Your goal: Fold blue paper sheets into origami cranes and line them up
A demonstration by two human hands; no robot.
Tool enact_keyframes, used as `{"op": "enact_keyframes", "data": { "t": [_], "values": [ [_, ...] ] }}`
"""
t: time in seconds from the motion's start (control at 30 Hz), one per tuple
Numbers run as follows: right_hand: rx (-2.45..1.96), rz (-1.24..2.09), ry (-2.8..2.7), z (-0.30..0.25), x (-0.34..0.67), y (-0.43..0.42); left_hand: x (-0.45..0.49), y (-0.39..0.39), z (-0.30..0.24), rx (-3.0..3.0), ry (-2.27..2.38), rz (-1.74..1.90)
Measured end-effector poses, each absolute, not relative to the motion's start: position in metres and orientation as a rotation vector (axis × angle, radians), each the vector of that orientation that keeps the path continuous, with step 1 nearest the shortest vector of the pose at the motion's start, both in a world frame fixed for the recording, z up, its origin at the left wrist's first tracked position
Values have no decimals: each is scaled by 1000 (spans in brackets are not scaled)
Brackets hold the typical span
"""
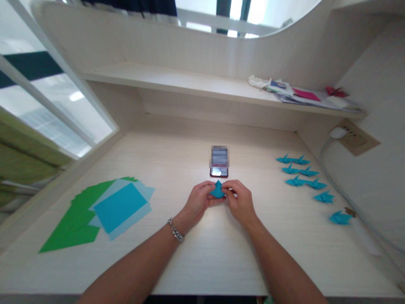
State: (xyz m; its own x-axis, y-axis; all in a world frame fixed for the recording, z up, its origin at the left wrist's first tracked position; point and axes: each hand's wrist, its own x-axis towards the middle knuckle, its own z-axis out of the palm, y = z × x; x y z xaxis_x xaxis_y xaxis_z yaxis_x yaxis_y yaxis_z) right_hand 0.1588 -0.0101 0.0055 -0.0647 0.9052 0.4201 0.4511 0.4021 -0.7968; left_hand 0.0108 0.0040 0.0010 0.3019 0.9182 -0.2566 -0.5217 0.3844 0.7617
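Between my hands, a little above the desk, is a small piece of folded blue paper [218, 191] with its point facing away from me. My left hand [200, 197] grips its left side, thumb on top and fingers beneath. On the other side my right hand [239, 200] pinches the right edge between thumb and fingertips. A chain bracelet [176, 230] circles my left wrist. Just beyond the folded paper lies a phone [219, 171], its screen partly blurred out. Several folded blue paper cranes [306, 183] sit in rows at the right.
Blue paper sheets [122, 207] overlap a fan of green sheets [71, 223] on the left of the desk [202, 261]. A white cable [337, 185] runs from a wall socket [359, 137] down the right side. Papers [297, 93] lie on the shelf [190, 82] above.
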Motion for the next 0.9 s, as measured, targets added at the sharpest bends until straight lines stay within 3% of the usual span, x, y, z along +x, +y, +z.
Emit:
{"op": "enact_keyframes", "data": {
  "t": [0.9],
  "values": [
    [-1357,767,-1448,-4,158,-7,10,4,0,712,851,1011]
  ]
}}
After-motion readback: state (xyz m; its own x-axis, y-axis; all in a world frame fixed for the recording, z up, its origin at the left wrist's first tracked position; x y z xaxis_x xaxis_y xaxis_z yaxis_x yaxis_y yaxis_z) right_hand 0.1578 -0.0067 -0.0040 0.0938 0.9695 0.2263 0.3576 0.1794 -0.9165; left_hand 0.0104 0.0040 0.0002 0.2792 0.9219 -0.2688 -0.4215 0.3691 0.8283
